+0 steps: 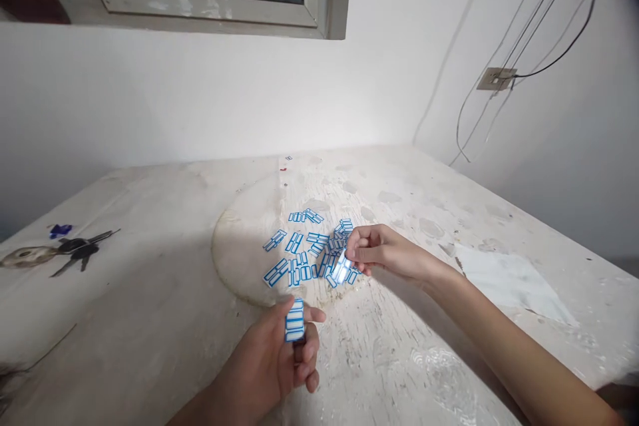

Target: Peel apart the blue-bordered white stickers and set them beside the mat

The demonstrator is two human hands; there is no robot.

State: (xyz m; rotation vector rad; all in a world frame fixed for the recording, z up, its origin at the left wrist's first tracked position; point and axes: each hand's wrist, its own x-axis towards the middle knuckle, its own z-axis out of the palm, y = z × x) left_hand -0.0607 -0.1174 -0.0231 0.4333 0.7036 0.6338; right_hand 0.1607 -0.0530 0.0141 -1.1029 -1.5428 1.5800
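Observation:
My left hand (279, 349) is closed on a small stack of white label stickers with blue borders (294, 321), pinned under the thumb. Farther forward and to the right, my right hand (372, 249) pinches another blue-bordered label sticker piece (342, 269), which catches the light. Just beyond and beneath it, a loose spread of similar label stickers (294, 243) lies on the table, some overlapping near my right fingers. Whether my left hand holds one piece or more, I cannot tell.
The worn white table (164, 319) bears a round stain. At left lie keys (82, 249) and a small blue piece (60, 231); at right, a white sheet (514, 283). Behind stand a wall with a window (210, 3) and a socket (496, 78) with hanging cables.

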